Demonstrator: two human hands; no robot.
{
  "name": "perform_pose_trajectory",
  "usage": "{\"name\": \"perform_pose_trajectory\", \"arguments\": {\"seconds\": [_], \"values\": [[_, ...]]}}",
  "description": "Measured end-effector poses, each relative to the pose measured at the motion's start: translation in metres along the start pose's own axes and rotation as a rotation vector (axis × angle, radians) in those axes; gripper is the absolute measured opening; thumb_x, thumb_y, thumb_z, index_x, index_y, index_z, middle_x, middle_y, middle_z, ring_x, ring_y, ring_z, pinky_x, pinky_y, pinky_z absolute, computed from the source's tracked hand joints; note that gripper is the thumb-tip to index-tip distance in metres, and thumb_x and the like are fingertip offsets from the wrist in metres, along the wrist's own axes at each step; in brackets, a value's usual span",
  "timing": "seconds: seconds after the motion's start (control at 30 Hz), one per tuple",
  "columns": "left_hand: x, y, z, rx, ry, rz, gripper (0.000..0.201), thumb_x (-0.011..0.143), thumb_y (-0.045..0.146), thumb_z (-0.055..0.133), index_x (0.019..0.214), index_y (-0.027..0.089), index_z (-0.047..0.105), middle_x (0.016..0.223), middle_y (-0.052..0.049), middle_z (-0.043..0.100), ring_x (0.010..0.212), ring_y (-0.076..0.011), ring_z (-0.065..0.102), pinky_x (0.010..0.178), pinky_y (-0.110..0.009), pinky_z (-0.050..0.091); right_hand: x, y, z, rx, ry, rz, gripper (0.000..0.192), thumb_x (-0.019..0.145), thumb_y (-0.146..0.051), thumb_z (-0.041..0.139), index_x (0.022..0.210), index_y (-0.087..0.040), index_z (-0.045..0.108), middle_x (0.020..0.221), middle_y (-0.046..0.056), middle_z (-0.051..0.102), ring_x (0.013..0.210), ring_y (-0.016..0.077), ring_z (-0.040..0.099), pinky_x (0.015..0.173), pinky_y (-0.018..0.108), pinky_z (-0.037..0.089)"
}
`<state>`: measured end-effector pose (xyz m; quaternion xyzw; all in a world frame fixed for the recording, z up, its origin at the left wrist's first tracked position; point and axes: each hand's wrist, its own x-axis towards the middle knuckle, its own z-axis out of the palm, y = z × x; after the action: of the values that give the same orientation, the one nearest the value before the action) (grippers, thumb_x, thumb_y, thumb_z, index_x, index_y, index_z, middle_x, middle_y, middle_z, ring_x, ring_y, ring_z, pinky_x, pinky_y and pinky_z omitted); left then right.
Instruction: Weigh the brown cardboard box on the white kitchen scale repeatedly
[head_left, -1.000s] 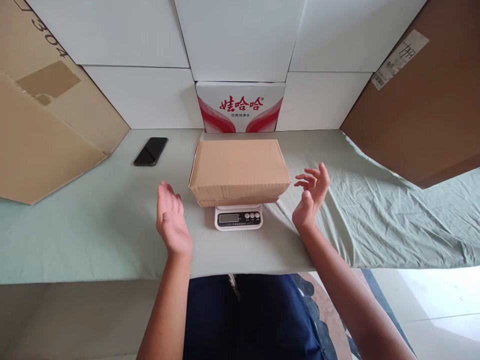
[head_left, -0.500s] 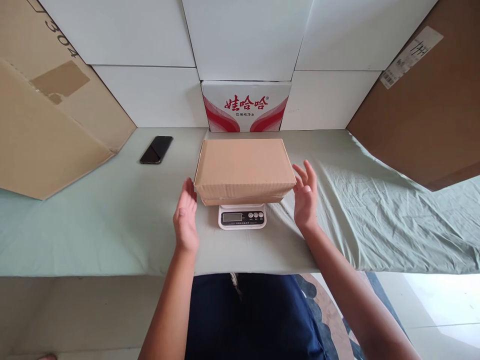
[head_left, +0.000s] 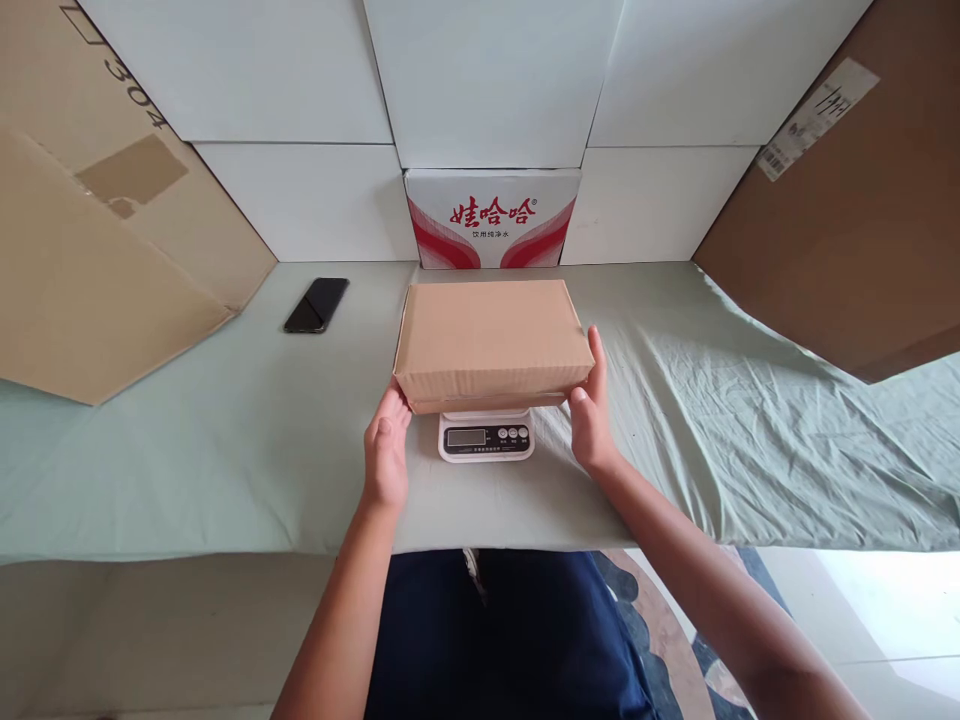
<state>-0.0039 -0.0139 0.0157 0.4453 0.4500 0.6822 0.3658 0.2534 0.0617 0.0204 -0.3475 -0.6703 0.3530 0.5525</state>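
A closed brown cardboard box (head_left: 491, 335) rests on a small white digital kitchen scale (head_left: 486, 456). Only the scale's front shows, with its display and buttons; the box hides the remainder. At the box's lower left corner is my left hand (head_left: 387, 450), its fingers against the side and partly tucked underneath. My right hand (head_left: 592, 415) holds the opposite side, with the thumb at the front right corner and the fingers along the right edge. Between them the two hands grip the box.
A black smartphone (head_left: 317, 305) lies on the green cloth (head_left: 225, 430) to the left. Behind stands a white and red carton (head_left: 493, 215) among white panels (head_left: 292, 200). Large brown cardboard sheets flank the table at left (head_left: 135, 280) and right (head_left: 847, 230).
Both hands have moved inward from beside the box onto its lower sides and now hold it. The box still sits on the scale; the view has shifted slightly.
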Motion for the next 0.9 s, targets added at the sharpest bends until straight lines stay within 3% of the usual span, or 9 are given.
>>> {"name": "perform_pose_trajectory", "arguments": {"seconds": [0.1, 0.2, 0.37, 0.47, 0.57, 0.83, 0.9], "values": [[0.024, 0.013, 0.008, -0.037, -0.040, 0.046, 0.077, 0.087, 0.078, 0.048, 0.143, 0.027, 0.062, 0.158, -0.012, 0.054, 0.153, -0.0351, 0.042, 0.124, -0.050, 0.036, 0.022, -0.009, 0.001, -0.066, 0.041, -0.081, 0.083, 0.095, -0.072, 0.043, 0.165, -0.040, 0.011, 0.175, -0.002, 0.019, 0.164, 0.0331, 0.019, 0.133, 0.063, 0.021], [0.068, 0.014, 0.016, -0.033, -0.084, 0.124, 0.071, 0.087, 0.076, 0.052, 0.139, 0.029, 0.063, 0.156, -0.010, 0.056, 0.153, -0.0331, 0.042, 0.124, -0.047, 0.036, 0.057, -0.007, 0.003, -0.091, 0.082, -0.172, 0.075, 0.097, -0.069, 0.039, 0.163, -0.042, 0.014, 0.173, -0.002, 0.024, 0.162, 0.0321, 0.023, 0.133, 0.061, 0.023], [0.128, -0.026, 0.026, -0.016, -0.023, 0.072, 0.063, 0.088, 0.074, 0.056, 0.125, 0.024, 0.067, 0.139, -0.013, 0.068, 0.142, -0.0303, 0.056, 0.117, -0.044, 0.045, 0.097, 0.038, 0.017, -0.108, 0.093, -0.140, 0.080, 0.095, -0.070, 0.041, 0.162, -0.037, 0.014, 0.173, 0.002, 0.023, 0.162, 0.0290, 0.021, 0.134, 0.059, 0.016], [0.135, -0.052, 0.027, -0.024, -0.012, 0.024, 0.064, 0.087, 0.075, 0.056, 0.123, 0.023, 0.067, 0.141, -0.014, 0.067, 0.143, -0.0289, 0.055, 0.117, -0.042, 0.045, 0.101, 0.063, 0.024, -0.042, 0.095, -0.067, 0.086, 0.091, -0.070, 0.047, 0.162, -0.031, 0.017, 0.173, 0.005, 0.023, 0.163, 0.0290, 0.020, 0.135, 0.058, 0.012], [0.133, -0.064, 0.025, -0.040, -0.003, 0.015, 0.063, 0.089, 0.075, 0.055, 0.121, 0.022, 0.068, 0.145, -0.015, 0.064, 0.143, -0.0284, 0.055, 0.118, -0.041, 0.044, 0.101, 0.069, 0.023, -0.021, 0.072, -0.043, 0.087, 0.090, -0.070, 0.049, 0.161, -0.030, 0.018, 0.172, 0.006, 0.024, 0.163, 0.0275, 0.017, 0.135, 0.055, 0.010], [0.139, -0.069, 0.023, -0.050, -0.011, -0.048, 0.067, 0.090, 0.072, 0.054, 0.135, 0.024, 0.064, 0.155, -0.012, 0.058, 0.151, -0.0283, 0.046, 0.123, -0.040, 0.038, 0.103, 0.068, 0.024, 0.089, 0.001, 0.092, 0.086, 0.091, -0.069, 0.048, 0.161, -0.034, 0.013, 0.174, 0.003, 0.019, 0.164, 0.0254, 0.018, 0.135, 0.054, 0.014], [0.144, -0.064, 0.012, -0.034, 0.044, -0.067, 0.070, 0.090, 0.073, 0.053, 0.139, 0.024, 0.062, 0.162, -0.012, 0.049, 0.156, -0.0273, 0.037, 0.127, -0.040, 0.031, 0.104, 0.074, 0.020, 0.155, 0.066, 0.130, 0.088, 0.089, -0.069, 0.049, 0.161, -0.039, 0.007, 0.176, 0.001, 0.014, 0.164, 0.0250, 0.016, 0.133, 0.059, 0.017]]}}
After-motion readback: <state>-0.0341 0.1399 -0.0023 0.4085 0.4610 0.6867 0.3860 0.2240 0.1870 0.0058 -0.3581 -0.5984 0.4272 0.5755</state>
